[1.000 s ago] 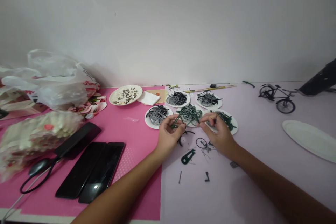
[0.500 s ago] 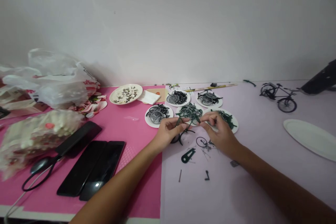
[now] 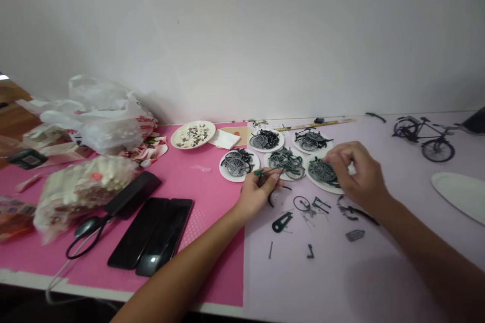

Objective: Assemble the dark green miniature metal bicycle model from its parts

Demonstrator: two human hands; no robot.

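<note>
My left hand [image 3: 257,194] pinches a dark green toy bicycle frame [image 3: 259,175] in front of the middle plate of parts; fingers cover some of it. Over the right-hand plate [image 3: 329,190], my right hand [image 3: 358,174] is curled with fingertips together at the pile of green wheels and parts [image 3: 321,169]. What it holds, if anything, is hidden. Below the hands lie a thin black wheel ring [image 3: 302,204], a green chain guard [image 3: 282,222], a small crank-shaped piece [image 3: 310,251], a thin rod [image 3: 270,250] and a grey flat rack-like piece [image 3: 355,235].
Several white plates, one with black parts [image 3: 237,164], stand near the wall. An assembled toy bicycle [image 3: 424,136] is at the right beside an oval white plate [image 3: 460,194]. Two dark phones [image 3: 151,237], a bagged bundle [image 3: 85,186] and a plastic bag [image 3: 102,121] lie left.
My right hand has left the frame and moved right to the plate of green parts. My left hand still holds the frame. The whole view has shifted slightly left.
</note>
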